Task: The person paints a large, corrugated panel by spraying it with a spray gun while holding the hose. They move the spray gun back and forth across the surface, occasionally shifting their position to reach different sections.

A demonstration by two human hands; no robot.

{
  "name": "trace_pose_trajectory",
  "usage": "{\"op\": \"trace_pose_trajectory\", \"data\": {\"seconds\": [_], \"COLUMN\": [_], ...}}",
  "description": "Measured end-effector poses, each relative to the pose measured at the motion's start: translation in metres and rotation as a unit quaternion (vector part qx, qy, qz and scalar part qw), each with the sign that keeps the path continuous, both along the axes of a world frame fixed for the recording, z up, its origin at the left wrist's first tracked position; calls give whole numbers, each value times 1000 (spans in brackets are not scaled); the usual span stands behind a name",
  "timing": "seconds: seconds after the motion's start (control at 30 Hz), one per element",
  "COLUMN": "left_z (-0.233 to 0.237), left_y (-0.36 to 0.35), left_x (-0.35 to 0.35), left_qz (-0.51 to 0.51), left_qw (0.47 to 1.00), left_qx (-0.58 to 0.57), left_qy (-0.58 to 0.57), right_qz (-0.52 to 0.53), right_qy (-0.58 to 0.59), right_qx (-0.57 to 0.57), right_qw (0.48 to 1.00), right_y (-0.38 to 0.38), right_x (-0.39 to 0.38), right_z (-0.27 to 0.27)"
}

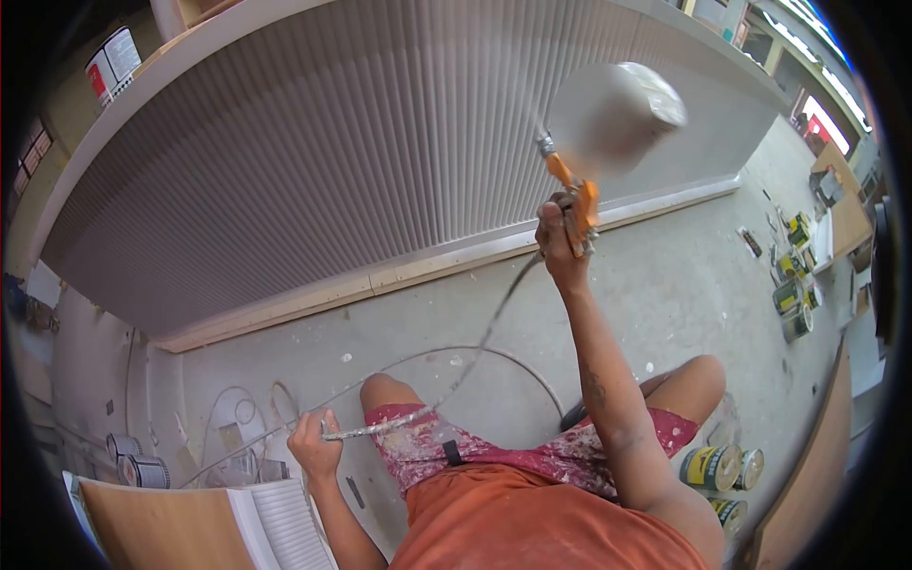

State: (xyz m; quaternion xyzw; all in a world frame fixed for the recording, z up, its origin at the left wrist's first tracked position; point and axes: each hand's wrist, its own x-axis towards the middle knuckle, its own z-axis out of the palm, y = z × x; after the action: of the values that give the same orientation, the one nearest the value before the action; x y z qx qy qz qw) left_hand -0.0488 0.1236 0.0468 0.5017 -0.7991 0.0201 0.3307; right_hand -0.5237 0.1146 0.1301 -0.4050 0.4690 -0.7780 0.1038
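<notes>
Holding an orange spray gun with a metal nozzle [581, 204] in the right hand [560, 233], arm stretched out toward the far side. Fingers are wrapped closed around the gun's handle; can't tell how far the trigger is pulled. Gun sits right of centre, raised in front of a large grey panel with vertical ribs [313, 152], nozzle toward the panel. Pale mist shows off the nozzle tip. A pale rounded cup [657, 97] is beside the gun on its right, partly blurred, so can't confirm how it joins.

Left hand [314, 445] is low on the near left, fingers curled closed around a grey paint-spattered hose [446, 391]. Hose runs from there up to the gun hand; more of it loops across the pale, paint-spotted floor [456, 318].

Panel's bottom edge has a long light wooden strip [366, 285]. Near left, below the left hand: a brown wooden board [157, 522] and a white ribbed piece [285, 518] next to it. Near right, by the person's leg: metal cans with yellow-and-dark labels [711, 466]. More similar labelled cans [788, 294] stand far right.
</notes>
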Motion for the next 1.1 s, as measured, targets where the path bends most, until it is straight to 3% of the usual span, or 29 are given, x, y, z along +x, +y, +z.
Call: {"op": "trace_pose_trajectory", "data": {"seconds": [0.03, 0.07, 0.13, 0.27, 0.3, 0.37, 0.47, 0.6, 0.67, 0.7, 0.77, 0.93, 1.0, 1.07, 1.1], "left_z": [-1, -1, 0, 4, 4, 6, 12, 11, 12, 12, 11, 9, 11, 10, 10], "left_y": [-2, -2, -4, -6, -4, -3, 1, 6, 8, 8, 6, 1, 1, 1, 2], "left_x": [1, 2, 5, 16, 19, 21, 24, 29, 30, 31, 31, 32, 31, 32, 33], "left_qz": [1, 2, 2, 4, 7, 9, 11, 19, 23, 27, 32, 36, 30, 27, 23], "left_qw": [1000, 1000, 1000, 1000, 1000, 1000, 1000, 1000, 1000, 1000, 999, 999, 999, 999, 999], "left_qx": [-1, -10, -18, -16, -13, -7, -14, -22, -17, -12, -18, -26, -28, -25, -23], "left_qy": [1, -1, -2, -10, -18, -6, 7, -5, -6, -7, -6, -6, -5, -4, -4], "right_qz": [45, 46, 21, 2, 3, 27, 37, 7, 6, 5, 43, 24, 10, -11, 12], "right_qy": [-57, -57, 32, 113, 114, 111, 133, 123, 93, 93, 48, 93, 129, 140, 132], "right_qx": [-71, -71, -22, 181, 184, 381, 461, 327, 147, 147, 6, -20, 93, 114, 238], "right_qw": [995, 995, 999, 977, 976, 917, 877, 937, 985, 985, 998, 995, 987, 984, 962], "right_y": [0, -2, -1, 8, 11, 12, 10, -6, -14, -17, -21, -18, -13, -4, 0], "right_x": [5, 3, 1, 17, 22, 31, 37, 40, 40, 38, 37, 40, 41, 52, 53], "right_z": [8, 3, -18, -68, -82, -104, -113, -91, -51, -39, -24, -27, -52, -70, -87]}}
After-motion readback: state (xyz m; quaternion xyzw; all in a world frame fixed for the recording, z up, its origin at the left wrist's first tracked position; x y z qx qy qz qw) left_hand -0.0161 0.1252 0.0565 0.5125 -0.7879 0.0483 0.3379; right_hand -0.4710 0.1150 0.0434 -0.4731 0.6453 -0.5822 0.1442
